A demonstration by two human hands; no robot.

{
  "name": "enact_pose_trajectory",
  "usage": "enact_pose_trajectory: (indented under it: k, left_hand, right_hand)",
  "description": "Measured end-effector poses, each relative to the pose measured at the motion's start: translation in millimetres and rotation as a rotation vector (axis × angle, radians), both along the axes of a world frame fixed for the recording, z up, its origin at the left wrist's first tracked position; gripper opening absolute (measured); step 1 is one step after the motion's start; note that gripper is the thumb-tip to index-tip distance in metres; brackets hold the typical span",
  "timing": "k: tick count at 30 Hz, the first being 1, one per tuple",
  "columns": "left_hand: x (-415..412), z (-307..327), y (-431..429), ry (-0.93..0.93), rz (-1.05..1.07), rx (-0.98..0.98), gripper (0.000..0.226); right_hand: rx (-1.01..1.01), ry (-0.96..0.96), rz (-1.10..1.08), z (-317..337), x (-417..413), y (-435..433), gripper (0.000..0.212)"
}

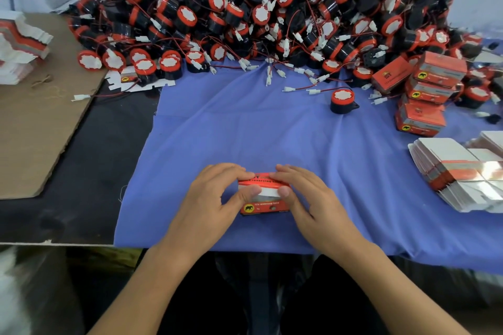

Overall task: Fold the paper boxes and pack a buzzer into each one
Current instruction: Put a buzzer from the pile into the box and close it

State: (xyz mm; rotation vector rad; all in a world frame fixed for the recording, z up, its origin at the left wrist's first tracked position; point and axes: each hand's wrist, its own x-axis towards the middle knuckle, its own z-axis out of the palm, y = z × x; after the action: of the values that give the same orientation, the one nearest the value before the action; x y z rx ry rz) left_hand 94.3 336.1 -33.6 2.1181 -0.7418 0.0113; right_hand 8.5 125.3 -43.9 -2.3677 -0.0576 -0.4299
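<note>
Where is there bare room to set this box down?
Bare blue cloth lies between the held box and the buzzer pile, left of the lone buzzer. Cardboard at left is mostly bare. Crowded: packed boxes and flat blanks at right.

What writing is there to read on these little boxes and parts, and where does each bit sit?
"12V reversing horn" (slightly blurred): front box, its near face, beside an elephant picture.
"ST": packed box in the right-hand pile, on its orange face.
Remaining print on the boxes: too blurred to read.
Buzzers, white discs: no text visible.
</note>
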Motion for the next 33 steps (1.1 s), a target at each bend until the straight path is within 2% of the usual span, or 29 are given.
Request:
enact_pose_trajectory:
  k: [11, 16, 22, 26, 30, 33]
  left_hand:
    - [-14, 6, -3, -0.012, 0.023, -0.012, 0.031]
    - [-19, 3, -8, -0.144, 0.084, -0.088, 0.027]
    - [-28, -9, -9, -0.176, 0.088, -0.048, 0.026]
    - [-31, -11, -10, -0.203, 0.089, -0.039, 0.025]
    - [-34, -14, -11, -0.211, 0.096, -0.043, 0.028]
    - [-34, -15, -11, -0.205, 0.101, -0.040, 0.030]
  right_hand:
    - [0.027, 0.069, 0.021, 13, -9, 1, 0.026]
    - [0.053, -0.077, -0.009, 11, -11, 4, 0.027]
    - [-0.093, -0.064, -0.023, 10, -19, 13, 0.027]
    - [-0.159, -0.026, 0.014, 18, -21, 10, 0.034]
    - [-0.181, 0.028, 0.052, 24, -22, 7, 0.041]
    - [-0.165, 0.046, 0.068, 28, -21, 3, 0.037]
